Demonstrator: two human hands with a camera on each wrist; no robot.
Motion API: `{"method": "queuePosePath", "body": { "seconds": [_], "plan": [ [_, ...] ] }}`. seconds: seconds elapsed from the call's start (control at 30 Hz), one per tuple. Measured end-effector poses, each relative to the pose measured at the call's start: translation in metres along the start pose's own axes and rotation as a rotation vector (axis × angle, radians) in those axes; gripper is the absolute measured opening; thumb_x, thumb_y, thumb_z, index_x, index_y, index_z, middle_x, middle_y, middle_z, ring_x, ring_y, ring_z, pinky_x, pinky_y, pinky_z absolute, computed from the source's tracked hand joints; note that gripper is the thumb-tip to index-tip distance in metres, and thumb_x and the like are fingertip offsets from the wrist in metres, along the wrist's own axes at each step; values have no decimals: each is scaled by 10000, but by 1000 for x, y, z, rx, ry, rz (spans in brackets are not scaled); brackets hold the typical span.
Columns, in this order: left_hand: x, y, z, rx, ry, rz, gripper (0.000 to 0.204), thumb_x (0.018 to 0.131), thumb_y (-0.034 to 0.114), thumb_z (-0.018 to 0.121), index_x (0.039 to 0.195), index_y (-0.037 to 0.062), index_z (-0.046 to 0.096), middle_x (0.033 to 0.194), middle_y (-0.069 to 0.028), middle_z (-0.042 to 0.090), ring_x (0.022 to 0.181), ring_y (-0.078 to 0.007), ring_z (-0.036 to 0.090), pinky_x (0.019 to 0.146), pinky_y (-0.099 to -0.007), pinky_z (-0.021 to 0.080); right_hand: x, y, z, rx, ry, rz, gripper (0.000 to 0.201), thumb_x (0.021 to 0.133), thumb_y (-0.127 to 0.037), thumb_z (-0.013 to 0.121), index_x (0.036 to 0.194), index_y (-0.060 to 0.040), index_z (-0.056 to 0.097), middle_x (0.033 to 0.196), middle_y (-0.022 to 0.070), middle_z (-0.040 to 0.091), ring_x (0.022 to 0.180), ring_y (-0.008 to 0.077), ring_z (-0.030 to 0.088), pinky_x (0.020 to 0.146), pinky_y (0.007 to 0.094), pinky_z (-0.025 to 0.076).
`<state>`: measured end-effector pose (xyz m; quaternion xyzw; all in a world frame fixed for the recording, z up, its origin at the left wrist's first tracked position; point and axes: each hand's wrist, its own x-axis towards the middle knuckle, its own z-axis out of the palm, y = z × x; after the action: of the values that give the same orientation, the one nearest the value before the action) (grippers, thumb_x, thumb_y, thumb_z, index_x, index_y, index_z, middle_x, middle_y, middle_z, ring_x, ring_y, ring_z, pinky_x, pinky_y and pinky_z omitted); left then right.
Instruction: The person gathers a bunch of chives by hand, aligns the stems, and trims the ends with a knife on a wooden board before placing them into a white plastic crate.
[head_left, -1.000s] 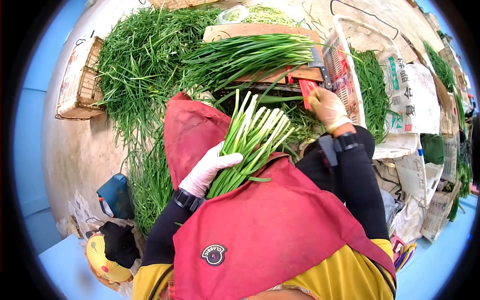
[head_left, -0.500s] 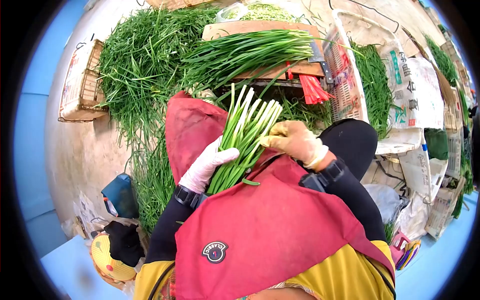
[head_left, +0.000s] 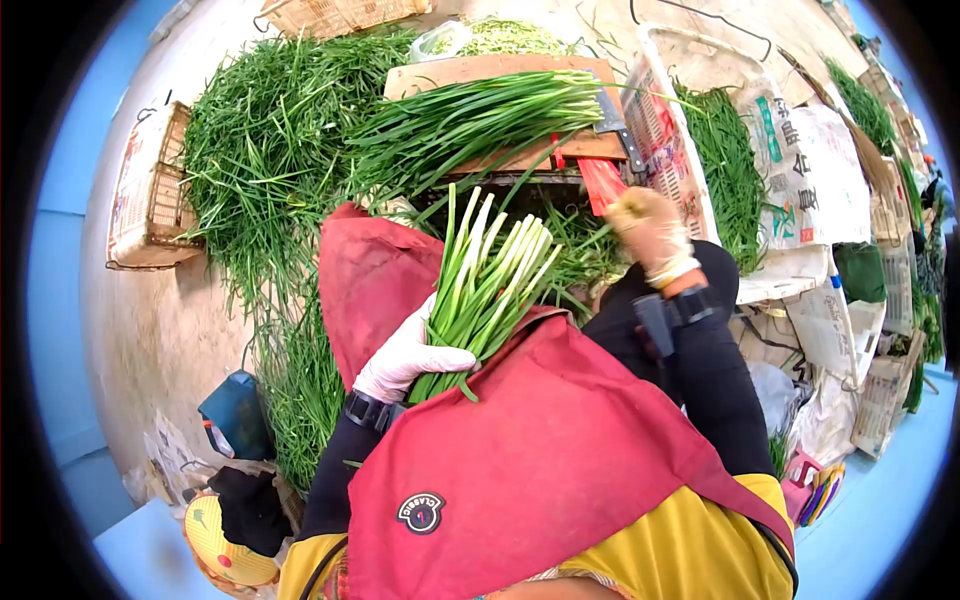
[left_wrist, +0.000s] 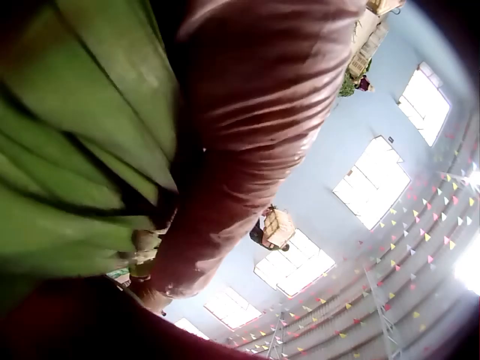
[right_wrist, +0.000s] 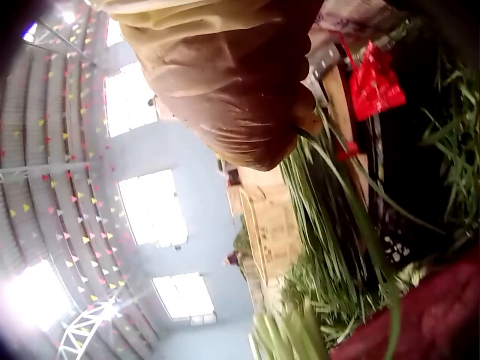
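My gloved left hand (head_left: 408, 355) grips a bunch of garlic chives (head_left: 490, 290) above the red apron, thumb across the stems and pale cut ends pointing up and away. In the left wrist view its fingers (left_wrist: 240, 150) wrap beside broad green leaves. My gloved right hand (head_left: 650, 235) is blurred, out to the right of the bunch and close to the red plastic strips (head_left: 602, 185). Its fingers are curled, and in the right wrist view a single long chive leaf (right_wrist: 381, 262) trails from the fingertips.
More chives (head_left: 500, 110) lie across a wooden board (head_left: 450, 72), with a knife (head_left: 630, 145) at its right end. A loose chive heap (head_left: 270, 150) spreads on the left. At right stands a white plastic crate (head_left: 680, 150); a wicker-coloured basket (head_left: 150, 200) is far left.
My right hand came in from the right to the stems of the bunch, then swung back out beside the red strips. The left hand keeps its grip on the bunch.
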<state>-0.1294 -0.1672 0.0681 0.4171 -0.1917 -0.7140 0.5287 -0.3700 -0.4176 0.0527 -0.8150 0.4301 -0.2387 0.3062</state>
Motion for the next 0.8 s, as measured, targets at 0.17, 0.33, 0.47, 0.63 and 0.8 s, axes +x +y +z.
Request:
{"method": "queuePosePath", "body": {
  "seconds": [0.17,0.33,0.47,0.63,0.8],
  "plan": [
    [-8,15,5,-144,-43,-2,722,814,210,754,1421,44,399,1282,-92,581,1032,-206,634,820,-380,573,6,68,-49,-133,-380,11,61,835,-98,677,825,-40,663,690,29,625,651,138,580,645,313,493],
    [-6,22,9,-120,-12,-22,707,857,372,707,1410,41,415,1242,-114,603,905,-216,668,785,-378,585,-10,-19,-10,346,-1006,162,697,855,-454,687,1384,-37,509,1304,174,587,1239,264,533,1056,357,391],
    [-2,21,14,-54,0,-55,734,817,355,748,1395,31,431,1223,-113,607,939,-218,663,793,-379,585,-14,-58,63,1079,-885,55,543,907,-308,675,1352,-37,524,1257,63,613,1148,159,552,999,328,438],
    [-7,27,20,37,30,-118,665,830,210,760,1389,46,440,1246,-64,596,1089,-174,600,919,-338,511,-7,-96,92,1404,-563,213,403,818,-140,754,1176,-20,614,1027,47,681,912,147,650,849,302,529],
    [4,14,22,45,29,-16,654,825,208,765,1375,35,458,1257,-65,600,1117,-168,590,991,-327,460,-11,-86,95,1503,-421,337,370,791,-48,742,1127,30,608,1014,92,685,879,185,678,829,323,558]
  ]
}}
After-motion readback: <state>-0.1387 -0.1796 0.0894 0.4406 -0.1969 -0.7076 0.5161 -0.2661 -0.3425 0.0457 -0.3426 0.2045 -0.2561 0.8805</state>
